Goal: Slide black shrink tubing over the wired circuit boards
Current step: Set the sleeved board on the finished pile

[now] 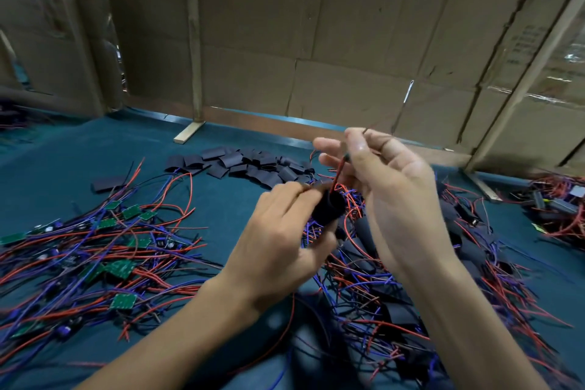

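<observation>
My left hand (285, 231) grips a black shrink tube (327, 209) held above the table, its open end facing up. My right hand (389, 187) pinches red and dark wires (340, 168) that run down into that open end. The board at the end of these wires is hidden inside the tube or behind my fingers. A pile of bare green circuit boards with red and blue wires (120, 266) lies on the left. Loose flat black tubing pieces (240, 165) are heaped behind my hands.
A tangle of sleeved boards and wires (395, 294) lies under and right of my hands on the teal cloth (79, 155). Another wire heap (557, 212) sits at the far right. Cardboard walls (316, 41) with wooden struts close off the back.
</observation>
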`<state>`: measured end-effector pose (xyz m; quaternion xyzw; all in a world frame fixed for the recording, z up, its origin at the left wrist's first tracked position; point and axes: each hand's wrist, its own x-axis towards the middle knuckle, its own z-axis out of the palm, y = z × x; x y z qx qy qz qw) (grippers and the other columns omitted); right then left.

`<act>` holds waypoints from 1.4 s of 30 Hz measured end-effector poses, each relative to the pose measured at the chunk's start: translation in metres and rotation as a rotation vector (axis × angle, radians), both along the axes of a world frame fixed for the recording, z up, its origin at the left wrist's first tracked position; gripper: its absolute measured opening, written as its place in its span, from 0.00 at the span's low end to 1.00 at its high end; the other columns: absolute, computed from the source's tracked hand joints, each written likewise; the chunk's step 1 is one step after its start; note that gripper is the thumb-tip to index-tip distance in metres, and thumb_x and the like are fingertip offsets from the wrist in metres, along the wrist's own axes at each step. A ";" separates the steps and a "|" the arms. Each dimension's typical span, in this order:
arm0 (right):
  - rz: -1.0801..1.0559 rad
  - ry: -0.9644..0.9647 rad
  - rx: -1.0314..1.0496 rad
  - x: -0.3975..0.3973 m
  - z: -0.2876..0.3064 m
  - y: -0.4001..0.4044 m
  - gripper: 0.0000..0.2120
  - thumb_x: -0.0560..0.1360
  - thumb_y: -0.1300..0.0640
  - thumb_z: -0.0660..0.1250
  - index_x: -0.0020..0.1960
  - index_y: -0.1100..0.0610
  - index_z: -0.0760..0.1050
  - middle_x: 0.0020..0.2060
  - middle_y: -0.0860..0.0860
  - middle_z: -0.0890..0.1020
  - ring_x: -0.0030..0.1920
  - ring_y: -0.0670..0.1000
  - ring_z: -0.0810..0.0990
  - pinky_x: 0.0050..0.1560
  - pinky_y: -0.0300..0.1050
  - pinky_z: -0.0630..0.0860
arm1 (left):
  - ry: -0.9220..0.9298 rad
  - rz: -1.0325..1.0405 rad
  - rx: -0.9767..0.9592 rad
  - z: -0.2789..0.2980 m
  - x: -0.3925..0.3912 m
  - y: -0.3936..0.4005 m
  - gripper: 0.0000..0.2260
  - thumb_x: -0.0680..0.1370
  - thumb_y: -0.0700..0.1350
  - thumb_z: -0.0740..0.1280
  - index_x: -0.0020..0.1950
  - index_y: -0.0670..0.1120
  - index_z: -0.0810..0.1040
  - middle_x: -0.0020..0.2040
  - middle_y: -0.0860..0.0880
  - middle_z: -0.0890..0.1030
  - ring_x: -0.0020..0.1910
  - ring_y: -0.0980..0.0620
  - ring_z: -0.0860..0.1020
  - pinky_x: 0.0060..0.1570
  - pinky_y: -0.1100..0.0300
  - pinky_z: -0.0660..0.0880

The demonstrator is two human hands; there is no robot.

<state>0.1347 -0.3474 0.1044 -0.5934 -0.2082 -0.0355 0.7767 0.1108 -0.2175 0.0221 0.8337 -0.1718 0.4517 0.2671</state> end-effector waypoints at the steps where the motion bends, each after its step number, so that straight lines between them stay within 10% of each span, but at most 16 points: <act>1: -0.014 -0.025 -0.033 0.001 -0.003 0.001 0.04 0.82 0.60 0.65 0.53 0.58 0.79 0.49 0.52 0.88 0.50 0.47 0.84 0.53 0.40 0.78 | 0.003 0.026 -0.015 0.002 0.000 0.002 0.18 0.75 0.44 0.71 0.62 0.38 0.80 0.53 0.43 0.80 0.51 0.42 0.79 0.52 0.46 0.76; 6: 0.022 0.020 -0.044 0.006 -0.015 0.001 0.05 0.76 0.63 0.73 0.49 0.58 0.86 0.39 0.49 0.82 0.40 0.43 0.79 0.43 0.32 0.75 | 0.022 0.029 -0.108 0.009 0.000 0.011 0.21 0.74 0.40 0.72 0.67 0.37 0.78 0.55 0.42 0.80 0.53 0.41 0.80 0.53 0.45 0.77; 42: 0.120 0.014 -0.383 0.025 -0.014 -0.020 0.10 0.68 0.56 0.78 0.49 0.51 0.88 0.43 0.55 0.88 0.41 0.47 0.83 0.41 0.36 0.77 | -0.031 0.107 0.050 0.007 0.003 0.021 0.20 0.75 0.39 0.73 0.66 0.36 0.79 0.51 0.41 0.79 0.48 0.40 0.78 0.49 0.52 0.75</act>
